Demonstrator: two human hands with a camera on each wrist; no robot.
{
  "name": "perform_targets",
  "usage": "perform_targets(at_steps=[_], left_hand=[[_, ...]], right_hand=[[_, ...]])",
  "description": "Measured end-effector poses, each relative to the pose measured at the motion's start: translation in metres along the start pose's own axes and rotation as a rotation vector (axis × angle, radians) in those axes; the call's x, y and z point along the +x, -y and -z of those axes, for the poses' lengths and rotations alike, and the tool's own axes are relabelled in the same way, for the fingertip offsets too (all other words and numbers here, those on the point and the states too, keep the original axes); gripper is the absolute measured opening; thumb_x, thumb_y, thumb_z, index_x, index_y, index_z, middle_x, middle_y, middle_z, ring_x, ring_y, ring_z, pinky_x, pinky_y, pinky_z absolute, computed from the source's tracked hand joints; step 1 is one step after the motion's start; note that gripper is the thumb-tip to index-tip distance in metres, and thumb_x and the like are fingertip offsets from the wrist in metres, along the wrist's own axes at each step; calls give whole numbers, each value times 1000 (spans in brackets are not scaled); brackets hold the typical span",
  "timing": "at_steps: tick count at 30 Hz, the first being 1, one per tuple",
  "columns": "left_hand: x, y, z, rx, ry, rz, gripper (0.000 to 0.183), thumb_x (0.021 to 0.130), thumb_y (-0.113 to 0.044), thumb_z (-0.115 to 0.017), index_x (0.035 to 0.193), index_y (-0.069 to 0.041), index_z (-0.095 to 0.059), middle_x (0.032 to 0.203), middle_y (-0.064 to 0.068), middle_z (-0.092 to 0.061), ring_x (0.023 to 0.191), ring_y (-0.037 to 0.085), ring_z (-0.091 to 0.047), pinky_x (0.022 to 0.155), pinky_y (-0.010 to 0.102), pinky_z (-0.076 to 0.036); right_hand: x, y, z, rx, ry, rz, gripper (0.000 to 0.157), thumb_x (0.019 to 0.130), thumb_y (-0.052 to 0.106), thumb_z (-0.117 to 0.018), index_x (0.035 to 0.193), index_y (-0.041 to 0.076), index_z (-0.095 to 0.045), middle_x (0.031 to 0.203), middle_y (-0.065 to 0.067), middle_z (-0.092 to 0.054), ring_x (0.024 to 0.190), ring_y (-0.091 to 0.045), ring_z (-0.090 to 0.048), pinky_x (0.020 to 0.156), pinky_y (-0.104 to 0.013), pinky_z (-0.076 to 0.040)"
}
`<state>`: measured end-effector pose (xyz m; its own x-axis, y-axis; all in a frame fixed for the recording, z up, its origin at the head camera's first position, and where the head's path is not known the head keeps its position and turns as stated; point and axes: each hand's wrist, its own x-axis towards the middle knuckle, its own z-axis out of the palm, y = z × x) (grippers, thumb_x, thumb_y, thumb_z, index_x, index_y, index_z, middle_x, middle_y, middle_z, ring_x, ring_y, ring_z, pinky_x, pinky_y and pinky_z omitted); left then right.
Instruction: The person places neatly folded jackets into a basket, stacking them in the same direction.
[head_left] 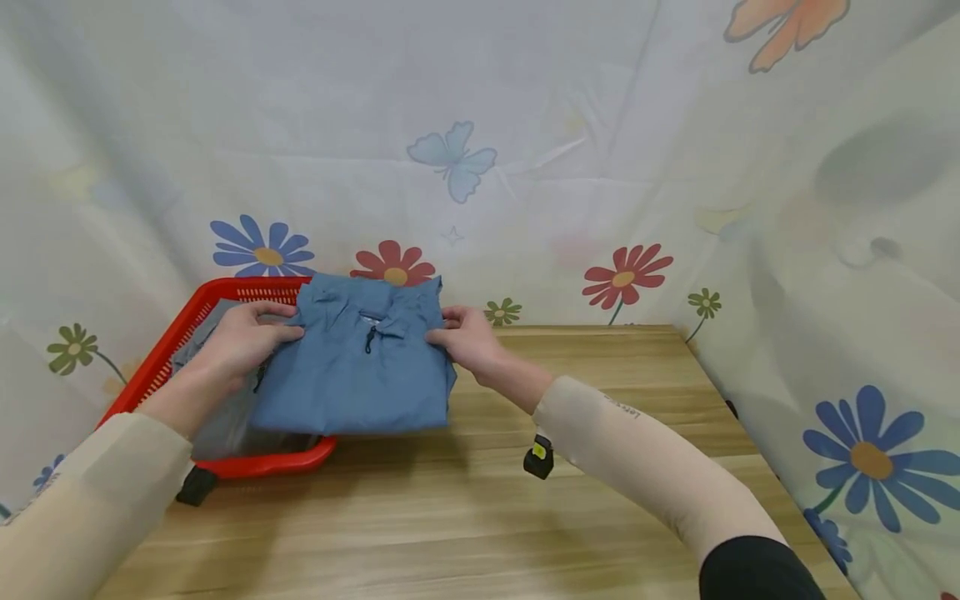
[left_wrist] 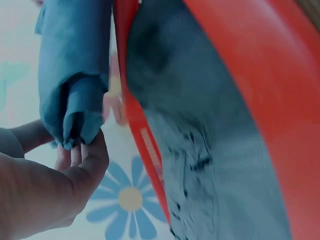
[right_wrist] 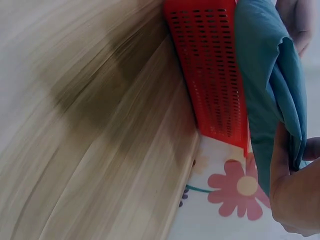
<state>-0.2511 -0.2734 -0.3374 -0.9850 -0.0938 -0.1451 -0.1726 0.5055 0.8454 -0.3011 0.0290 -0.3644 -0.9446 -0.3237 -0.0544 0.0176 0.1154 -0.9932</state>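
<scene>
A folded blue garment (head_left: 352, 379) with a dark cord pull near its top is held up over the right part of a red plastic basket (head_left: 281, 465). My left hand (head_left: 243, 340) pinches its left edge, thumb on one side and fingers on the other, as the left wrist view shows on the rolled-looking fold (left_wrist: 75, 50). The right edge is gripped by my right hand (head_left: 471, 342), its thumb and fingers around the layered folds (right_wrist: 287, 95). Inside the basket lies a grey-blue garment (head_left: 225, 429) with gathered fabric and dark cord, partly hidden by the held one.
The basket stands at the left of a wooden table (head_left: 600, 500), whose surface extends to the right. A white flower-printed curtain (head_left: 540, 208) hangs behind and along both sides. A small black wrist device (head_left: 538, 458) hangs under the right forearm.
</scene>
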Motion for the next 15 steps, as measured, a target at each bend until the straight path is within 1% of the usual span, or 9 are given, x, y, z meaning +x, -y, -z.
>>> perform_targets(at_steps=[5, 9, 13, 15], left_hand=[[9, 16, 18, 57, 8, 1, 64, 103, -29, -61, 153, 4, -39, 153, 32, -35, 129, 48, -42, 101, 57, -49], [13, 28, 33, 95, 9, 13, 68, 102, -32, -62, 154, 5, -36, 153, 33, -32, 128, 50, -42, 101, 57, -49], [18, 38, 47, 116, 50, 32, 68, 103, -30, -61, 153, 7, -33, 150, 34, -31, 124, 49, -43, 97, 52, -53], [21, 42, 55, 128, 87, 44, 68, 103, -28, -60, 153, 9, -30, 149, 36, -30, 123, 50, -44, 95, 51, -54]], right_hand=[[9, 2, -19, -1, 1, -11, 40, 98, 1, -64, 136, -9, -56, 113, -19, -69, 97, -26, -68, 81, -35, -59], [14, 3, -32, 17, -1, -21, 42, 97, 0, -65, 137, -8, -56, 108, -15, -71, 93, -22, -69, 77, -32, -59], [19, 1, -42, 13, 3, -14, 41, 97, 1, -66, 136, -9, -57, 102, -11, -73, 87, -17, -68, 75, -28, -58], [21, -1, -46, 15, 10, -10, 41, 97, 2, -66, 136, -9, -58, 102, -11, -74, 86, -17, -69, 76, -28, -59]])
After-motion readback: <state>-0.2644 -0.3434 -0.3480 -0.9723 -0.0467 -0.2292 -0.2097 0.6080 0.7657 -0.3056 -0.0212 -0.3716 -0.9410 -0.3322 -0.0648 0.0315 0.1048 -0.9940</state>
